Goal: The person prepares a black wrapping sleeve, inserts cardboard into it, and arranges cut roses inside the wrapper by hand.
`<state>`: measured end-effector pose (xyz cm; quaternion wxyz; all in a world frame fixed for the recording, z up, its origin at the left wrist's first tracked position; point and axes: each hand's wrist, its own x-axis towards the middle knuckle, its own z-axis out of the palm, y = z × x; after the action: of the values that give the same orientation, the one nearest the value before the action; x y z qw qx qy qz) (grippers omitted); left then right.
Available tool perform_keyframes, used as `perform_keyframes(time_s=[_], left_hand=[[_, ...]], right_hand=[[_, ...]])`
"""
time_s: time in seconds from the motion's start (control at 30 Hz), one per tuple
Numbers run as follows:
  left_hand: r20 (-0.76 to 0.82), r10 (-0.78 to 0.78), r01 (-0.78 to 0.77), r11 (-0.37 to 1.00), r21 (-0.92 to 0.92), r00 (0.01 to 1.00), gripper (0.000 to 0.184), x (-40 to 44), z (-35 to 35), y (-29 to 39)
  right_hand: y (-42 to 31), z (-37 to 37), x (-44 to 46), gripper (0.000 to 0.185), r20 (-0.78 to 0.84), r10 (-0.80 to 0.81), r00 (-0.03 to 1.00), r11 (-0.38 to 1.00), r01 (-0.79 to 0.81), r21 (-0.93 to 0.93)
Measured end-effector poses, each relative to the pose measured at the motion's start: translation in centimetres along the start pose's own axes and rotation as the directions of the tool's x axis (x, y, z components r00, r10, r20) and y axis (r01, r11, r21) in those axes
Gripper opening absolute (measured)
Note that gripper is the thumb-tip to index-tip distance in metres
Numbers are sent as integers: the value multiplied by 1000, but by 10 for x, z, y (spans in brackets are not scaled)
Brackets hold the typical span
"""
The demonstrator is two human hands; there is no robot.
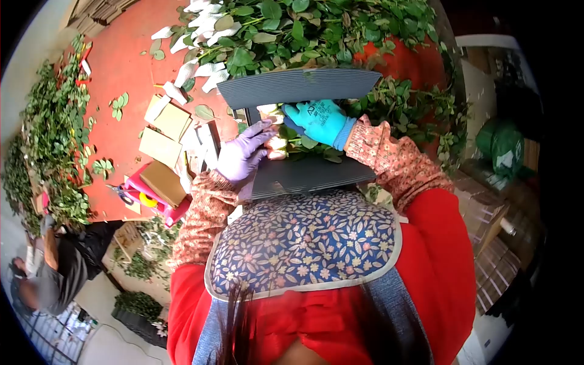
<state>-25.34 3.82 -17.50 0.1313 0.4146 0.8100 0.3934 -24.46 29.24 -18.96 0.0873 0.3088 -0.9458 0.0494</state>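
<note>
Pale pink roses (277, 145) lie on their side in a dark grey ridged holder (298, 85), their leafy stems running right. My left hand (243, 152), in a purple glove, rests against the rose heads from the left, its fingers stretched out close together over them. From the right, my right hand (319, 121) in a teal glove with dark blue fingertips reaches over the stems. Its fingers curl by the upper blooms and seem to grip them, though the blooms partly hide the contact. The holder's near flap (310, 176) lies in front of my apron.
Leafy rose stems (316, 30) with white-wrapped heads pile up at the back of the red table (121, 67). Tan cards (161, 146), scissors (121, 193) and a pink item (173, 213) lie left. Another person (52, 267) is at the far left beside more foliage.
</note>
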Motion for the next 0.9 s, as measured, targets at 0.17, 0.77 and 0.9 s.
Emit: perform_keyframes(time_s=[0.17, 0.77, 0.9], left_hand=[[169, 16, -61, 964, 260, 985, 42, 0, 0, 10], [-28, 41, -47, 965, -258, 999, 27, 5, -2, 4], [-111, -65, 63, 998, -24, 992, 37, 12, -17, 8]], right_hand=[[-1, 18, 7, 19, 155, 14, 988, 1000, -17, 15], [-2, 5, 16, 19, 303, 20, 953, 995, -49, 87], [-2, 16, 8, 19, 166, 12, 986, 994, -30, 106]])
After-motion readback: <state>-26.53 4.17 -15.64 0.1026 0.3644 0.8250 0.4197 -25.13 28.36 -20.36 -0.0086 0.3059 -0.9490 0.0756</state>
